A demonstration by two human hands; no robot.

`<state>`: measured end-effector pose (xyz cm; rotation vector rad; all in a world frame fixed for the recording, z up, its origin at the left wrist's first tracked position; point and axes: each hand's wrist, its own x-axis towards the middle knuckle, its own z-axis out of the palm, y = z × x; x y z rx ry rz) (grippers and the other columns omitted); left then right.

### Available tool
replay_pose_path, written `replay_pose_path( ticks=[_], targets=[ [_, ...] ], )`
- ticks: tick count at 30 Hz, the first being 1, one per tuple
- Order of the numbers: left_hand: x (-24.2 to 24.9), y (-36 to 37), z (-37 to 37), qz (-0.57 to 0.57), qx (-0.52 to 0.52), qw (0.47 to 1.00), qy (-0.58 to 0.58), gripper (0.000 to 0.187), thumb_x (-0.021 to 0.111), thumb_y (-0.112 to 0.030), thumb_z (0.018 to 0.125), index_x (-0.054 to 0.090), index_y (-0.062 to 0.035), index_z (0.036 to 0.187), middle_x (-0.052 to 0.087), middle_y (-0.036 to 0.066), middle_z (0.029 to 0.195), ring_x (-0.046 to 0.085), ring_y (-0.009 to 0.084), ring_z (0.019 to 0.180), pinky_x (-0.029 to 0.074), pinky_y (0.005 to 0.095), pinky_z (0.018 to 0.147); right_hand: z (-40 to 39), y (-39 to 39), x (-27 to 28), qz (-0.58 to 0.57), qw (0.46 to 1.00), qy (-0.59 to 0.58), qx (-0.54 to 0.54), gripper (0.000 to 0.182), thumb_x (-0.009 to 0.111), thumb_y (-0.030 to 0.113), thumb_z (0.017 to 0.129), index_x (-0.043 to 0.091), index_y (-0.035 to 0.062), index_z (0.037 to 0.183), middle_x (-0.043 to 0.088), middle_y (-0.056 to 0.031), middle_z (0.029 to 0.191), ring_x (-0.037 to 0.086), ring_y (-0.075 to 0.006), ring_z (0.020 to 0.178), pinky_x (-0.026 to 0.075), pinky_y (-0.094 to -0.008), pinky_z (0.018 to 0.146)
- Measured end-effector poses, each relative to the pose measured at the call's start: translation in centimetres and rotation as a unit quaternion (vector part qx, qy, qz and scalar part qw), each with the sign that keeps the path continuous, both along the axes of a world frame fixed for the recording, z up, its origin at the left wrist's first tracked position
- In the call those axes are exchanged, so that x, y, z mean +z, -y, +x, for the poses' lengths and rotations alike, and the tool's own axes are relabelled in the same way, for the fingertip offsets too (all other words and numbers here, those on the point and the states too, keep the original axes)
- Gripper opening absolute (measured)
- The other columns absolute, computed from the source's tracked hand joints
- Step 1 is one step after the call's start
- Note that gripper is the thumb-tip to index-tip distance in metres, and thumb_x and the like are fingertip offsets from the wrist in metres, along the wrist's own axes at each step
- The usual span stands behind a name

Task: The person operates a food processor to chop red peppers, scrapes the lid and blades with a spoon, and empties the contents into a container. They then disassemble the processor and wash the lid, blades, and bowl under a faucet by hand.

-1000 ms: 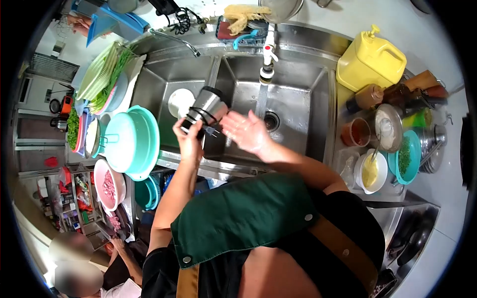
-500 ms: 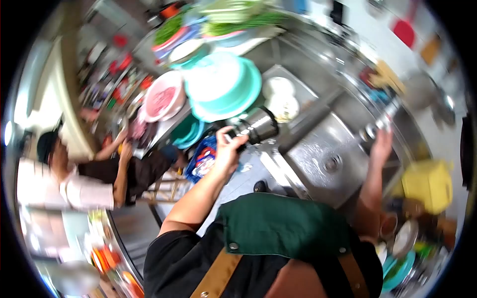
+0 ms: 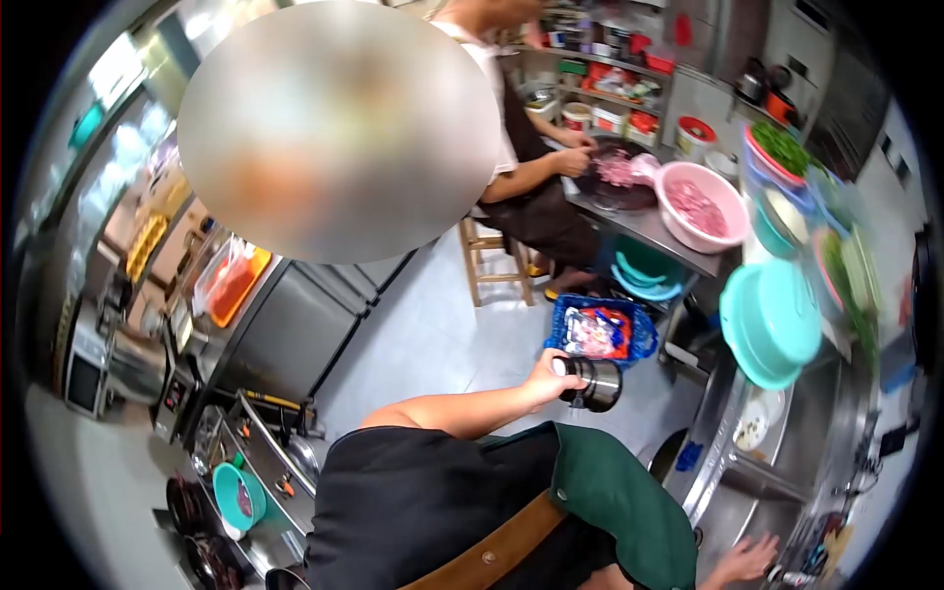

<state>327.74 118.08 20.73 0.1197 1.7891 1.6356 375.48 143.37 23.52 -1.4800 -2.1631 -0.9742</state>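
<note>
My left hand (image 3: 547,382) is closed on the side of a dark, shiny metal jug (image 3: 602,384), held tipped over above the floor. Just beyond the jug stands a blue basket (image 3: 644,346) with red and white packages inside. At the lower right my right hand (image 3: 744,561) is open, its fingers spread over the edge of the steel sink (image 3: 739,513). The tap (image 3: 790,576) is close by its fingertips, with nothing held in that hand. A white plate (image 3: 752,425) with food bits lies in the other basin.
A co-worker (image 3: 536,162) handles chopped meat (image 3: 618,169) at a counter, beside a wooden stool (image 3: 495,264). A pink basin (image 3: 700,206) of meat and turquoise basins (image 3: 772,324) stand along the right. Steel cabinets (image 3: 295,329) line the left. A blurred oval covers the upper left.
My view has swung left, away from the sink. The jug in my left hand now hangs over the floor near the basket. My right hand has come off the tap and its fingers have spread.
</note>
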Motion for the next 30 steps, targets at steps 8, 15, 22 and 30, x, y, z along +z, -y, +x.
replay_pose_path(
  ticks=[8, 15, 22, 30],
  targets=[
    [-0.3, 22.1, -12.6, 0.050, 0.229, 0.969, 0.075, 0.065, 0.075, -0.010, 0.060, 0.034, -0.0088, 0.110, 0.052, 0.013, 0.094, 0.058, 0.0216, 0.080, 0.051, 0.0359, 0.062, -35.2, 12.1, -0.6, -0.329, 0.784, -0.194, 0.489, 0.018, 0.055, 0.003, 0.075, 0.058, 0.0003, 0.093, 0.055, -0.0142, 0.108, 0.050, -0.0315, 0.099, 0.037, -0.0380, 0.088],
    [2.8, 35.1, -18.3, 0.093, 0.421, 0.900, 0.066, 0.061, 0.072, -0.011, 0.062, 0.033, -0.0086, 0.109, 0.049, 0.012, 0.098, 0.057, 0.0221, 0.081, 0.051, 0.0369, 0.066, -55.8, 23.4, -1.1, -0.483, 0.572, -0.110, 0.654, 0.016, 0.059, -0.001, 0.072, 0.060, 0.0007, 0.088, 0.060, -0.0139, 0.091, 0.058, -0.0300, 0.086, 0.045, -0.0353, 0.078],
    [0.7, 41.5, -25.5, 0.110, 0.523, 0.842, 0.073, 0.062, 0.073, -0.015, 0.061, 0.036, -0.0166, 0.110, 0.049, 0.009, 0.099, 0.055, 0.0215, 0.080, 0.049, 0.0346, 0.059, -74.3, 33.5, -1.8, -0.500, 0.434, -0.045, 0.748, 0.012, 0.062, 0.002, 0.070, 0.061, 0.0034, 0.082, 0.059, -0.0106, 0.078, 0.056, -0.0277, 0.074, 0.044, -0.0336, 0.068],
    [2.4, 47.5, -39.1, 0.069, 0.578, 0.813, 0.018, 0.054, 0.071, -0.008, 0.061, 0.042, -0.0132, 0.106, 0.051, 0.007, 0.092, 0.054, 0.0178, 0.078, 0.049, 0.0311, 0.064, -95.9, 43.7, -4.4, -0.513, 0.354, -0.023, 0.782, 0.011, 0.063, 0.006, 0.072, 0.062, 0.0064, 0.082, 0.058, -0.0089, 0.077, 0.055, -0.0278, 0.076, 0.045, -0.0357, 0.066]
  ],
)
